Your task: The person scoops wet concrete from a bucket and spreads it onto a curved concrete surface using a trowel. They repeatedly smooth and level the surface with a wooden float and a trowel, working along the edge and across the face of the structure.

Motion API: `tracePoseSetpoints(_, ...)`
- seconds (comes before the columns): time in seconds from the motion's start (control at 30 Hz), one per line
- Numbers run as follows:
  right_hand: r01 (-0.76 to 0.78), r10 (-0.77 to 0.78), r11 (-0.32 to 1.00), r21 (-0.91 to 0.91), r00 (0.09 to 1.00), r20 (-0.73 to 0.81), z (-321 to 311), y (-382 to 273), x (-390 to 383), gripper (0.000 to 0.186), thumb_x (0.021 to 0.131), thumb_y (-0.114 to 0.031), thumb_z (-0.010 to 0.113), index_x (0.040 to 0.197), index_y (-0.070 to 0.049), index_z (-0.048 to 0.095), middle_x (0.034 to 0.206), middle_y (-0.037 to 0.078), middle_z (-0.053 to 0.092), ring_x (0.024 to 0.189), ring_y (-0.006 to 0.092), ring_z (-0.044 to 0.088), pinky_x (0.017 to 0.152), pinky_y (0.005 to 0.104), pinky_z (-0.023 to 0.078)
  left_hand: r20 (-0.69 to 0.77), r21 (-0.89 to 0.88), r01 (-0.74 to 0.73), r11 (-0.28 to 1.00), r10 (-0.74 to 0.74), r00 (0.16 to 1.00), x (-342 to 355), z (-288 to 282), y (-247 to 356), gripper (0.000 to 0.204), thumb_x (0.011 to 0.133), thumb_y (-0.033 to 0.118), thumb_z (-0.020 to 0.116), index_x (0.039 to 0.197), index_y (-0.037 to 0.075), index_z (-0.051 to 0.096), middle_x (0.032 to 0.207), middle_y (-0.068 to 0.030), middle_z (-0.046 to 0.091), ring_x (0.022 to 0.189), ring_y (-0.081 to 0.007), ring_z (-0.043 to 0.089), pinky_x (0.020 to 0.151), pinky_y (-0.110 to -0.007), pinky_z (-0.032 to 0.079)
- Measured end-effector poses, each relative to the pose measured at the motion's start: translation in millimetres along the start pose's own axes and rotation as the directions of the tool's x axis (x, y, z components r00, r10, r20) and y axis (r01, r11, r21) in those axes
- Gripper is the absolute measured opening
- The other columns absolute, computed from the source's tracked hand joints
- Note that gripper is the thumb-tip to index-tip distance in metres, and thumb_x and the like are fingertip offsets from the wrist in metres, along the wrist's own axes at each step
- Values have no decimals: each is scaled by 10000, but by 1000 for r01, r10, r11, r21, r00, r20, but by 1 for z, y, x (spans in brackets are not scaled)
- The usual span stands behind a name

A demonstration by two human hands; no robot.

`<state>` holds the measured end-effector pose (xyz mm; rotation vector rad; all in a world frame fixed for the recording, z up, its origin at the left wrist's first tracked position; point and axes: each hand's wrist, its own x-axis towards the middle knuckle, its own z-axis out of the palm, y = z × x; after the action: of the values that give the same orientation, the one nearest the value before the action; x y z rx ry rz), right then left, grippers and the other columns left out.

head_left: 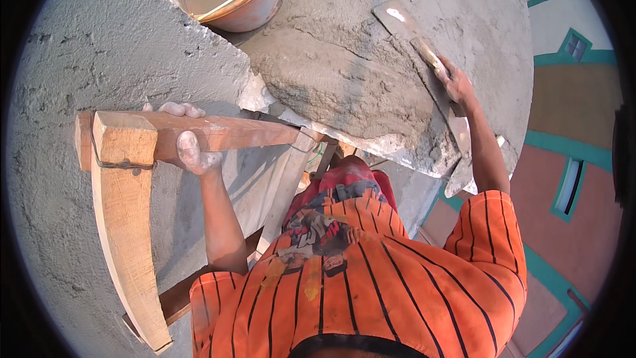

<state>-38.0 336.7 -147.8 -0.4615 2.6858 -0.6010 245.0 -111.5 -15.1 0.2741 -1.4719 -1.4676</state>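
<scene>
My right hand (457,84) is closed round the handle of a long, flat plastering trowel (395,18). The trowel's blade lies tilted across wet grey mortar (344,73), with its far end on the smoother surface beyond. To the left, my left hand (197,154) grips a horizontal wooden beam (232,134), thumb on the near side and fingertips over the far side. Wire ties that beam to a pale upright timber (126,225). Both hands are smeared with mortar.
An orange-rimmed basin (248,13) of cloudy liquid stands at the top, a yellow-green strip across it. Rough grey wall (73,79) fills the left. The mortar surface ends at a ragged edge near my body. Far right is a building (553,179) with green bands.
</scene>
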Motion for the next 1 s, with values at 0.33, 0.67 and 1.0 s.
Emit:
tracePoseSetpoints(0.33,206,-198,978,-36,968,152,37,-102,37,581,920,-516,447,1408,-205,406,1182,227,605,1079,380,591,940,465,453,33,-129,52,990,-48,998,4,-2,2,770,713,205,660,1373,98,277,1037,-80,513,877,-184,560,806,-345,514)
tracePoseSetpoints(0.67,60,-78,972,-228,994,-71,-18,-24,-15,525,916,-444,478,1387,-221,415,1006,251,645,949,420,620,826,485,476,44,-39,11,999,-9,999,2,-3,0,735,750,279,640,1365,101,278,1007,-75,504,868,-181,547,757,-356,515)
tracePoseSetpoints(1.0,20,-38,952,-305,998,-52,-19,5,-34,550,914,-434,484,1421,-259,368,1036,231,651,965,386,630,848,466,482,58,-125,32,992,-25,998,1,-9,-3,710,761,225,632,1375,119,291,1022,-71,545,855,-185,578,776,-353,531)
